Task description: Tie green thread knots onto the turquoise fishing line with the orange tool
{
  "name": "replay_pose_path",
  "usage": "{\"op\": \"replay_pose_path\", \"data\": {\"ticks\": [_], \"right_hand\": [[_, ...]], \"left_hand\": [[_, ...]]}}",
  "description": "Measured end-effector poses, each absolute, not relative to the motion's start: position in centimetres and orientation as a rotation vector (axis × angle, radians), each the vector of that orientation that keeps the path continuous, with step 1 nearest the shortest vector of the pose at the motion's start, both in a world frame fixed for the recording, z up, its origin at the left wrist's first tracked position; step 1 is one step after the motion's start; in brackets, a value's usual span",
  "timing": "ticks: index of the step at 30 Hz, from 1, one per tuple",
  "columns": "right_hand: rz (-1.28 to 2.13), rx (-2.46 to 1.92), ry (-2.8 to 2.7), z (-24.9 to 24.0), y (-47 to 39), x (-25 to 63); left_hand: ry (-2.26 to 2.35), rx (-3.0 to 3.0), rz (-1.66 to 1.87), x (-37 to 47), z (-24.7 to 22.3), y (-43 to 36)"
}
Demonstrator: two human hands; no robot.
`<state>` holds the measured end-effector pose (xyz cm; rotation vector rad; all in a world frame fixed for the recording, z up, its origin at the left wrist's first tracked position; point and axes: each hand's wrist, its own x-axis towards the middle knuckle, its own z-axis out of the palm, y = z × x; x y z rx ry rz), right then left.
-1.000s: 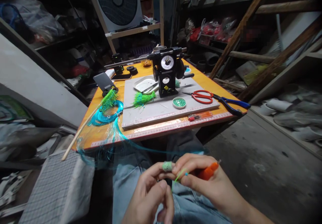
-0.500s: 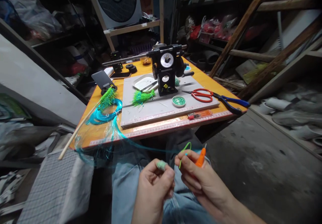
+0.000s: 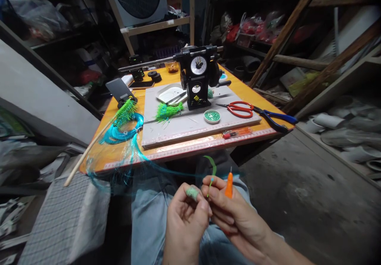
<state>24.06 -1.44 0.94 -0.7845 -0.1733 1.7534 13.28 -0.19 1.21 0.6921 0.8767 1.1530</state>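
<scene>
My left hand is closed, with a pale green wrapped piece at the tip of its index finger. Beside it, my right hand pinches a thin bright green strand with a small blue spot on it. An orange-handled tool with a thin metal tip is also held in the right hand, pointing up. The fingertips of both hands nearly meet above my lap. Blue line runs from the coil towards my right hand.
A black winding machine stands on the grey board. Around it are green bundles, a dish of green beads, red scissors and blue-handled pliers. A wooden stick overhangs the table's left edge.
My right hand has moved left, closer to my left hand. The orange tool is more upright, and the green strand, looped before, now curves upward.
</scene>
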Motion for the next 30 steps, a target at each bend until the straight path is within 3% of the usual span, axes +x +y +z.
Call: {"op": "replay_pose_path", "data": {"ticks": [30], "right_hand": [[1.713,-0.885,-0.317,0.9,-1.6,24.0]], "left_hand": [[0.826,0.666,1.103,13.2,1.4,-0.3]]}}
